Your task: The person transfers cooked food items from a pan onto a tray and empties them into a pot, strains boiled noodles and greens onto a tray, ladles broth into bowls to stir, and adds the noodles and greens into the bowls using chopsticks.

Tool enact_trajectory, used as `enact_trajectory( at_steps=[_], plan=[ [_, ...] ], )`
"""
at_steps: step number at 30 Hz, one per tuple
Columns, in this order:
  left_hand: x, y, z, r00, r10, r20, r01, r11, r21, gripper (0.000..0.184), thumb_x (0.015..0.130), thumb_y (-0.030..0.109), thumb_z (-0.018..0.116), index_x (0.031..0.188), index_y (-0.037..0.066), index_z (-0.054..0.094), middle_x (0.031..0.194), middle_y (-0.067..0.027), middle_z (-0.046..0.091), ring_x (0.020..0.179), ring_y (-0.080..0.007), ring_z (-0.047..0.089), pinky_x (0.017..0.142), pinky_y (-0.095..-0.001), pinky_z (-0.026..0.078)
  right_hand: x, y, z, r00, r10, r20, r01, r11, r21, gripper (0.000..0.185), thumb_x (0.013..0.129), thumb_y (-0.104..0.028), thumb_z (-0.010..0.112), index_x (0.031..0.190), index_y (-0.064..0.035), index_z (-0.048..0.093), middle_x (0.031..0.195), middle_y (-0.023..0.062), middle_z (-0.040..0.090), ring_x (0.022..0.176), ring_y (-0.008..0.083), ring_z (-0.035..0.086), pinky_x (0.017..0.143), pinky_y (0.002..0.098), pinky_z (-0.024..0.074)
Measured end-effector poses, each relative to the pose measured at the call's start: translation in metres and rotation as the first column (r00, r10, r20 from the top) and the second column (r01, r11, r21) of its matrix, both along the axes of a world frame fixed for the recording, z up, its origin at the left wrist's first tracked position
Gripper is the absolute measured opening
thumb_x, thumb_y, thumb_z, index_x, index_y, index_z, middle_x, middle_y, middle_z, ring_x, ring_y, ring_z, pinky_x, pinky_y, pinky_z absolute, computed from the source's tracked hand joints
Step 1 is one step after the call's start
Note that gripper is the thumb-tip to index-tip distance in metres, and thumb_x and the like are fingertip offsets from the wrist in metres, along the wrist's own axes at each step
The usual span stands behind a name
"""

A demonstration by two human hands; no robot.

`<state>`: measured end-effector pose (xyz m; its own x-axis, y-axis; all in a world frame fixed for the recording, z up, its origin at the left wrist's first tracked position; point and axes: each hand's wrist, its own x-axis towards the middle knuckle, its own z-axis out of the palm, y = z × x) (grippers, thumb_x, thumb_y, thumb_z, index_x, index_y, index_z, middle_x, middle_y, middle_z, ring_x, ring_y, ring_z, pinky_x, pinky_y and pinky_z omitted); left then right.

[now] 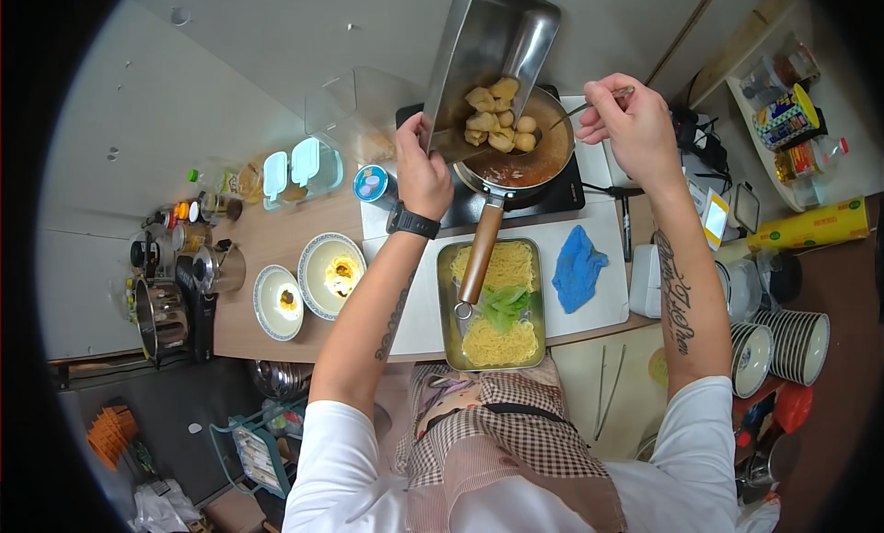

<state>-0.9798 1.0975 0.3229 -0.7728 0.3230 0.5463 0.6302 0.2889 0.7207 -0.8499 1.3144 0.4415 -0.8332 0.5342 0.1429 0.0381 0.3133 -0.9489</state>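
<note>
My left hand [425, 169] grips the side of a deep metal tray [451, 58], tilted over a pan [556, 169] of reddish-brown liquid. Dumplings and round balls [502, 118] sit at the tray's lower end, above the pan. In my right hand [626, 118], closed fingers hold a thin metal utensil [573, 112] whose far end reaches toward the balls. The pan rests on a black cooktop [573, 197], its wooden handle [482, 252] pointing toward me. Below it, a rectangular tray [445, 298] holds yellow noodles and green leaves.
A blue cloth [578, 268] lies right of the noodle tray. Two bowls [261, 316] with sauce stand at the left, near a blue-lidded can [373, 185] and lidded containers [304, 164]. Stacked bowls [792, 344] and a shelf [750, 118] are at the right.
</note>
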Motion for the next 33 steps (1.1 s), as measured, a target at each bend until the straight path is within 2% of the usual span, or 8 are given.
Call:
enact_trajectory(
  at_steps=[7, 16, 19, 22, 25, 28, 33],
  plan=[
    [-0.002, 0.001, 0.007, 0.999, -0.034, -0.038, 0.033, 0.999, -0.028, 0.056, 0.071, -0.017, 0.042, 0.124, -0.001, 0.042, 0.111, -0.0184, 0.051, 0.105, -0.0331, 0.056, 0.092, -0.0370, 0.046, 0.005, 0.009, -0.012, 1.000, 0.003, -0.019, -0.004, 0.998, -0.064, 0.026, 0.094, -0.020, 0.058, 0.088, 0.0043, 0.061, 0.070, 0.0094, 0.064, 0.060, 0.0144, 0.065, 0.055, 0.0244, 0.0524],
    [-0.004, 0.004, 0.005, 0.983, -0.068, -0.169, 0.053, 0.994, -0.096, 0.062, 0.067, -0.016, 0.045, 0.126, 0.002, 0.043, 0.114, -0.0215, 0.051, 0.097, -0.0399, 0.059, 0.079, -0.0410, 0.053, 0.010, 0.010, -0.021, 1.000, 0.010, -0.017, -0.011, 0.995, -0.102, 0.025, 0.095, -0.020, 0.057, 0.089, 0.0034, 0.061, 0.072, 0.0089, 0.063, 0.062, 0.0139, 0.064, 0.057, 0.0246, 0.0532],
    [-0.008, 0.006, 0.005, 0.952, -0.083, -0.294, 0.048, 0.991, -0.125, 0.063, 0.067, -0.016, 0.045, 0.127, 0.003, 0.043, 0.116, -0.0210, 0.052, 0.095, -0.0395, 0.060, 0.077, -0.0404, 0.053, 0.010, 0.011, -0.022, 0.999, -0.003, -0.042, -0.002, 0.994, -0.113, 0.026, 0.093, -0.021, 0.059, 0.088, 0.0041, 0.061, 0.070, 0.0096, 0.064, 0.061, 0.0140, 0.065, 0.055, 0.0243, 0.0517],
    [-0.012, 0.005, 0.004, 0.938, -0.103, -0.331, 0.057, 0.988, -0.147, 0.063, 0.068, -0.016, 0.049, 0.127, 0.004, 0.043, 0.119, -0.0207, 0.051, 0.093, -0.0393, 0.060, 0.076, -0.0399, 0.054, 0.010, 0.013, -0.023, 0.999, -0.001, -0.043, -0.004, 0.994, -0.111, 0.026, 0.093, -0.021, 0.059, 0.088, 0.0044, 0.061, 0.070, 0.0100, 0.064, 0.061, 0.0141, 0.065, 0.055, 0.0245, 0.0518],
    [-0.010, 0.004, 0.009, 0.953, -0.120, -0.279, 0.075, 0.983, -0.167, 0.066, 0.064, -0.019, 0.045, 0.126, 0.003, 0.045, 0.121, -0.0216, 0.051, 0.103, -0.0409, 0.057, 0.083, -0.0406, 0.053, 0.010, 0.013, -0.023, 0.999, -0.001, -0.034, -0.002, 0.995, -0.095, 0.026, 0.093, -0.021, 0.059, 0.087, 0.0048, 0.061, 0.070, 0.0105, 0.064, 0.060, 0.0145, 0.065, 0.055, 0.0248, 0.0519],
    [-0.017, 0.005, 0.013, 0.907, -0.135, -0.398, 0.056, 0.977, -0.204, 0.060, 0.072, -0.013, 0.056, 0.128, 0.004, 0.043, 0.120, -0.0208, 0.051, 0.091, -0.0396, 0.061, 0.074, -0.0407, 0.055, 0.010, 0.014, -0.025, 1.000, -0.002, -0.023, 0.001, 0.997, -0.079, 0.026, 0.093, -0.021, 0.058, 0.087, 0.0051, 0.061, 0.070, 0.0111, 0.065, 0.060, 0.0149, 0.066, 0.056, 0.0248, 0.0521],
    [-0.019, 0.010, 0.024, 0.888, -0.156, -0.432, 0.067, 0.974, -0.214, 0.060, 0.072, -0.013, 0.054, 0.128, 0.005, 0.043, 0.119, -0.0209, 0.051, 0.091, -0.0404, 0.061, 0.072, -0.0424, 0.054, 0.009, 0.015, -0.030, 1.000, 0.005, -0.006, -0.005, 0.998, -0.056, 0.027, 0.093, -0.021, 0.058, 0.089, 0.0062, 0.061, 0.070, 0.0117, 0.066, 0.061, 0.0147, 0.066, 0.057, 0.0252, 0.0526]
  ],
)
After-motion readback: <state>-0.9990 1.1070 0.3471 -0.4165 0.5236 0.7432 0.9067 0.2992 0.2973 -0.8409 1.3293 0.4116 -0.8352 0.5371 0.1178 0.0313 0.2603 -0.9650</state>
